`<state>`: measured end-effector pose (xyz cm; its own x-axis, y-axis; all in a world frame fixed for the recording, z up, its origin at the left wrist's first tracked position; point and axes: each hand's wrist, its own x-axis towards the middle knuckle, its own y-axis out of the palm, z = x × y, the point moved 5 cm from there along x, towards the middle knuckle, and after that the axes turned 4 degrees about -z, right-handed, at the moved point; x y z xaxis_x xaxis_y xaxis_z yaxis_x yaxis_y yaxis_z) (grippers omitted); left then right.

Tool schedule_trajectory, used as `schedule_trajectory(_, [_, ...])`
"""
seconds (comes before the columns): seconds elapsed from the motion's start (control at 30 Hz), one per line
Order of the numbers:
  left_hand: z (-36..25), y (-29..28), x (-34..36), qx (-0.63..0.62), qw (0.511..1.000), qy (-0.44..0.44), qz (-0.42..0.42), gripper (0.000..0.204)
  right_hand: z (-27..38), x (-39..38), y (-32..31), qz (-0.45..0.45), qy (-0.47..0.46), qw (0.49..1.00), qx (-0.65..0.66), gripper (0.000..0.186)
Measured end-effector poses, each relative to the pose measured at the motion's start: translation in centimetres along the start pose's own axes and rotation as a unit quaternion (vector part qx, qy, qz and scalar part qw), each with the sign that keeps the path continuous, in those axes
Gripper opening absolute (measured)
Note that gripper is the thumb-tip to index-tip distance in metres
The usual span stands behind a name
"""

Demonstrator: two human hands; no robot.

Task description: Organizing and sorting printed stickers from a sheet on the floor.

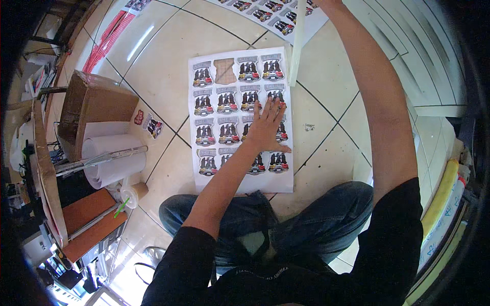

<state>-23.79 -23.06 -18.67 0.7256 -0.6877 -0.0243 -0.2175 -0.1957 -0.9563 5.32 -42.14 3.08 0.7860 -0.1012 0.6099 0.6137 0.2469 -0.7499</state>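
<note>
Flat on the tiled floor lies a white sheet (242,183) printed with rows of identical stickers, each with dark figures above cars. One sticker place (224,71) in the top row is cut out, showing brown underneath. My left hand (265,127) rests on the sheet's right half, fingers spread, holding nothing. At the top edge my right hand (329,5) reaches to a second sticker sheet (314,25); its fingers are mostly out of the picture. A pale, narrow strip (297,51) runs from there down beside the first sheet's upper right corner.
To the left, a loose cut sticker (153,126) and a small red piece (139,117) lie near a cardboard box (102,109). Below are a white paper roll (115,163) and a cup (133,195) with a green straw. White drawers (408,51) stand at upper right.
</note>
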Motion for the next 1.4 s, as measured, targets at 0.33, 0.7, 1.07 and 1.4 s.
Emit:
schedule_trajectory(0.33, [5.3, -2.5, 7.0, -0.221, 0.943, -0.152, 0.194, 0.094, 2.7, -1.2, -2.3, 0.165, -0.118, 0.974, -0.099, 0.022])
schedule_trajectory(0.7, [6.5, -1.1, 9.6, 0.043, 0.998, -0.041, 0.009, 0.144, 1.0, 1.8, -3.1, 0.270, -0.172, 0.940, -0.118, 0.017])
schedule_trajectory(1.07, [5.5, -1.3, 9.1, 0.059, 0.998, -0.019, 0.010, 0.143, -1.5, 6.6, -6.8, 0.027, -0.086, 0.982, -0.168, 0.014])
schedule_trajectory(1.4, [5.8, -2.5, 14.8, -0.048, 0.996, -0.070, -0.034, 0.070, 0.7, 7.5, -12.1, -0.073, -0.164, 0.974, -0.139, 0.014])
